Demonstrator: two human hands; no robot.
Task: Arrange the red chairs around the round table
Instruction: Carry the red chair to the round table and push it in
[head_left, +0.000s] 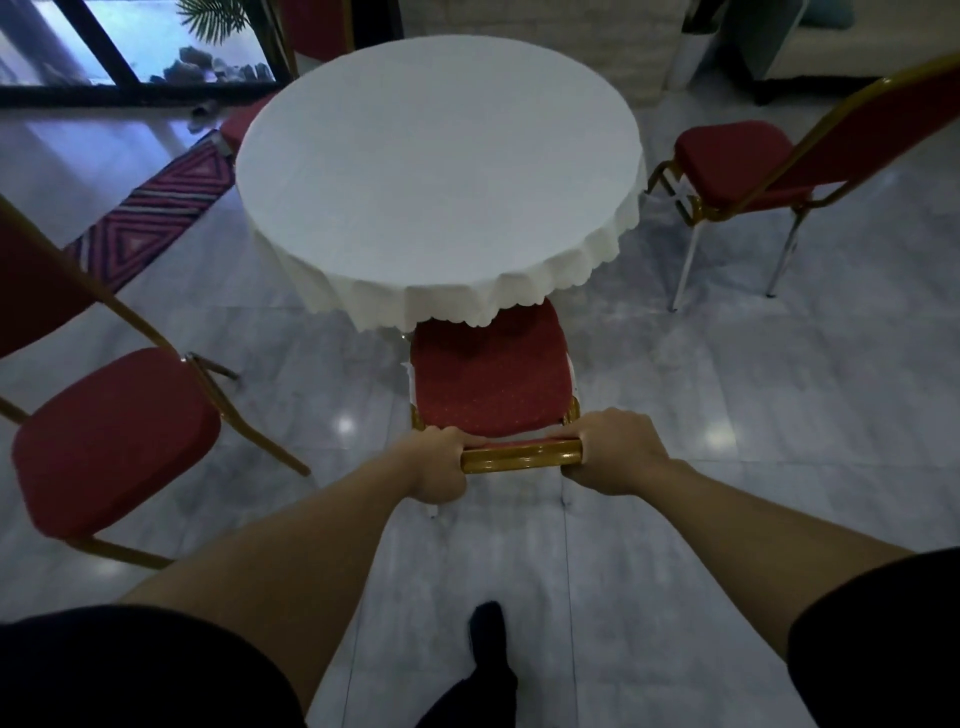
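A round table (436, 171) under a white scalloped cloth stands in the middle. Directly before me a red chair (491, 379) with a gold frame has the front of its seat tucked under the cloth's edge. My left hand (439, 465) and my right hand (613, 452) are both shut on the top rail of its backrest. A second red chair (114, 436) stands at the left, angled away from the table. A third red chair (737, 166) stands at the right, close to the table. A fourth red chair (244, 122) shows at the table's far left, mostly hidden.
A patterned pink and purple rug (156, 208) lies on the glossy grey tiled floor left of the table. Dark glass doors (124, 47) and a plant are at the back left. A white sofa (852, 47) sits at the back right. My foot (488, 639) is below.
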